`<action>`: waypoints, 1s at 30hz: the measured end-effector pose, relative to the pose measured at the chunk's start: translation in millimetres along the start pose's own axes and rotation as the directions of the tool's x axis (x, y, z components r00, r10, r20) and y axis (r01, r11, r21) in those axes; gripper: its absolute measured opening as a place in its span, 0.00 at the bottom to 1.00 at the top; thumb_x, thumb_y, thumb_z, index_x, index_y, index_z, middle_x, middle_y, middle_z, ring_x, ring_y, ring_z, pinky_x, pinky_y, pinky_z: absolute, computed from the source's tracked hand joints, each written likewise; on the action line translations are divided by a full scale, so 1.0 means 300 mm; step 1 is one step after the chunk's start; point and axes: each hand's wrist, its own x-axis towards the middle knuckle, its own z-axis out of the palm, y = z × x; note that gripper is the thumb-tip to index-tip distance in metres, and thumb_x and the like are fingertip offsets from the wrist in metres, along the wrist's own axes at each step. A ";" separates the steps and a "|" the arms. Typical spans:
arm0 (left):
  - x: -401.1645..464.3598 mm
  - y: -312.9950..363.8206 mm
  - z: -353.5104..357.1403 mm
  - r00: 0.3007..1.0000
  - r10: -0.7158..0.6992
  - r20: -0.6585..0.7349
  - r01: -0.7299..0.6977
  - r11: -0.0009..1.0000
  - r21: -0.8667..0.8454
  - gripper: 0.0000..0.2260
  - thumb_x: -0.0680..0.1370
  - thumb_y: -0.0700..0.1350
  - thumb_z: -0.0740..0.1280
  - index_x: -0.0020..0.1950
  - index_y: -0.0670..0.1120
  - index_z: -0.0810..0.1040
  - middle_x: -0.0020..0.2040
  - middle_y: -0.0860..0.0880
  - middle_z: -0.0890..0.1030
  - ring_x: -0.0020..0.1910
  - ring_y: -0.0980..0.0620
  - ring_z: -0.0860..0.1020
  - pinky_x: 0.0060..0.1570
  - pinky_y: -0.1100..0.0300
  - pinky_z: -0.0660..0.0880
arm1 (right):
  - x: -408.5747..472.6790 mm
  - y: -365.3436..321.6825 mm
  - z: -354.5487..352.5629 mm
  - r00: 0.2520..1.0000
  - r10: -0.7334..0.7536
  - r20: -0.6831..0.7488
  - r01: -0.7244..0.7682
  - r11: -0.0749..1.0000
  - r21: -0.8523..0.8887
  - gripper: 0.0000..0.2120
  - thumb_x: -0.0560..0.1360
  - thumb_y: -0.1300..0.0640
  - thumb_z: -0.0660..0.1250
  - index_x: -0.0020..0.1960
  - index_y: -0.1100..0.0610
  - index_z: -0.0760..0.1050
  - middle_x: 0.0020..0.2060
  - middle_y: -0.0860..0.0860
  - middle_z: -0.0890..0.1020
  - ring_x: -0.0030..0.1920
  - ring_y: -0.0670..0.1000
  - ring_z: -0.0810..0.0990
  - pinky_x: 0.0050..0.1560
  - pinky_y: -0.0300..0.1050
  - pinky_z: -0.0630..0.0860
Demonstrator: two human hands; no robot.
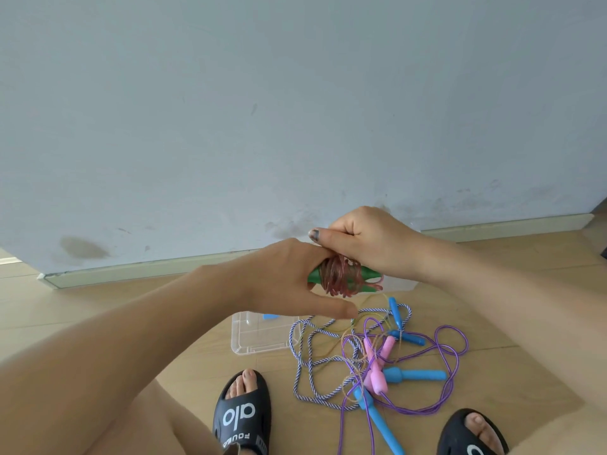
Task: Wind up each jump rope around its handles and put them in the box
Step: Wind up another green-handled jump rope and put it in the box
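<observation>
- Head view: both hands were raised in front of the wall (230,110), above the floor (98,307).
- Right hand (371,244) was closed in a fist on the green handles (366,274) w/ the red-brown rope (335,277) wound around them; thumb lay straight, pointing left.
- Left hand (289,277) touched the left end of the same bundle; thumb was spread out downward, fingers were hidden behind the bundle, so grip: cannot tell.
- Clear plastic box (253,336) stood on the floor under the hands, open, partly covered by left hand. Inside, only a blue piece (272,316) was visible near the far wall; the rest looked bare.
- Just right of the box lay a tangled pile: striped blue-white rope (302,366) touching the box edge, purple rope (453,339), pink handles (377,366), several blue handles (417,375). All outside the box.
- At bottom, two feet in black slippers (243,418), approx. each side of the pile.
</observation>
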 end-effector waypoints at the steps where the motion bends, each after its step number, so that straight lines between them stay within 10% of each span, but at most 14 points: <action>1: 0.000 0.002 0.003 1.000 -0.011 -0.021 0.010 1.000 -0.025 0.17 0.72 0.68 0.67 0.41 0.55 0.72 0.32 0.53 0.74 0.30 0.56 0.70 0.31 0.63 0.66 | 0.001 0.008 0.004 0.999 0.030 0.025 -0.032 0.997 0.069 0.26 0.81 0.45 0.62 0.30 0.58 0.62 0.23 0.48 0.62 0.25 0.46 0.59 0.27 0.38 0.58; 14: -0.009 0.004 -0.022 0.992 0.026 -0.127 -0.066 0.946 -0.319 0.09 0.78 0.57 0.66 0.53 0.54 0.79 0.31 0.53 0.72 0.29 0.57 0.67 0.30 0.65 0.64 | -0.049 0.007 0.015 0.932 0.281 0.230 -0.349 0.521 0.779 0.16 0.81 0.51 0.63 0.37 0.54 0.64 0.23 0.48 0.61 0.22 0.45 0.59 0.23 0.38 0.53; 30: -0.018 0.003 -0.064 0.958 0.089 -0.273 -0.168 0.944 -0.283 0.05 0.82 0.50 0.64 0.57 0.54 0.72 0.39 0.51 0.80 0.38 0.48 0.77 0.42 0.50 0.75 | -0.067 -0.030 -0.005 0.889 0.362 0.280 -0.429 0.446 0.785 0.16 0.79 0.65 0.53 0.34 0.52 0.64 0.28 0.49 0.61 0.26 0.46 0.55 0.24 0.37 0.58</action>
